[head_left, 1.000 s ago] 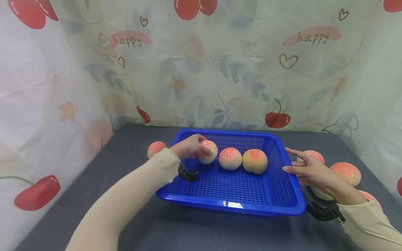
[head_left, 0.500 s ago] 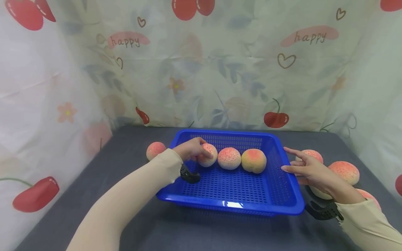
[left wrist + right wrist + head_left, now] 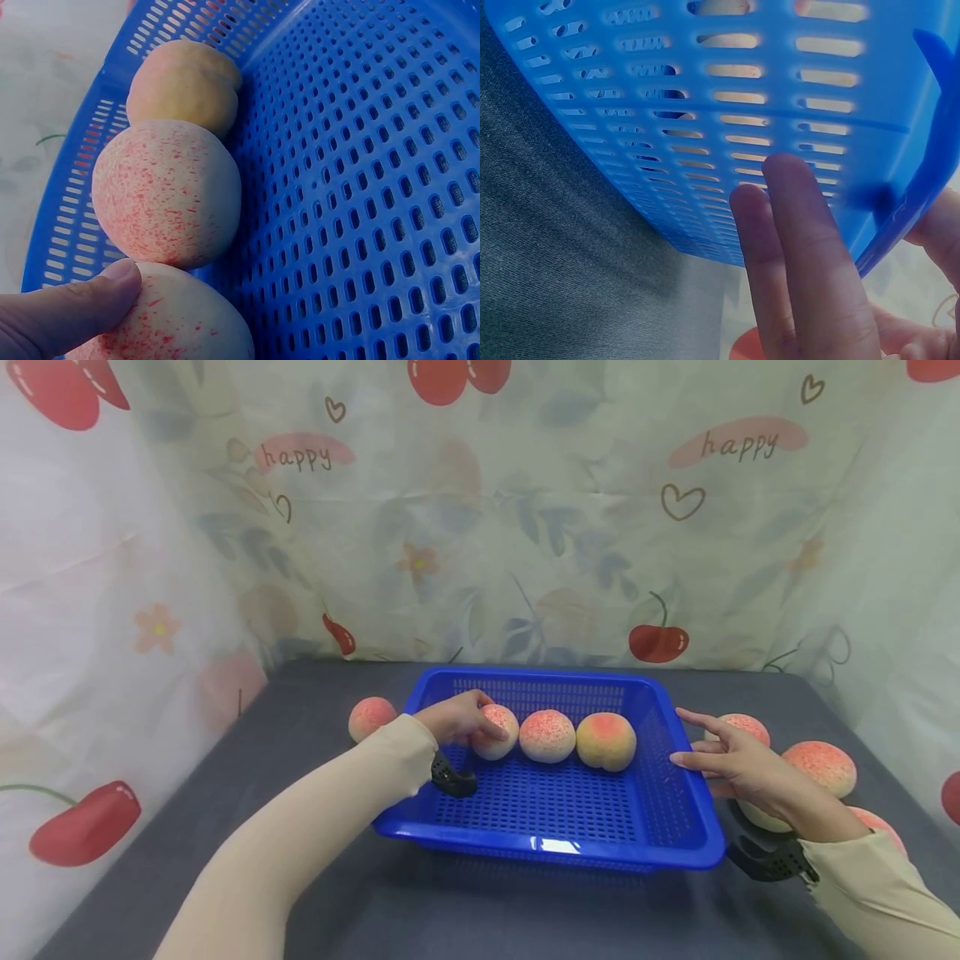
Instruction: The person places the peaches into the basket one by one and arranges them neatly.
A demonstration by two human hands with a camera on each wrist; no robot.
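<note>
A blue plastic basket (image 3: 540, 810) with slotted walls holds three peaches along its far side. My left hand (image 3: 459, 718) holds the leftmost, a pale peach with red speckles (image 3: 499, 733); in the left wrist view my thumb (image 3: 112, 289) presses on its side. Touching it is a second speckled peach (image 3: 547, 737), and beyond that sits a yellower peach (image 3: 606, 743). At the basket's right rim, my right hand (image 3: 750, 772) holds the edge. In the right wrist view two of its fingers (image 3: 810, 255) lie against the outer wall.
Left of the basket, a peach (image 3: 371, 718) lies on the dark tabletop (image 3: 450, 910). Several more are on the right, partly behind my right hand and wrist, among them a large speckled peach (image 3: 825, 764). A printed curtain (image 3: 525, 552) stands behind and at both sides.
My left hand has lowered slightly with its peach, which now sits closer to the row's level. The right hand stays on the rim. The whole view shifts slightly.
</note>
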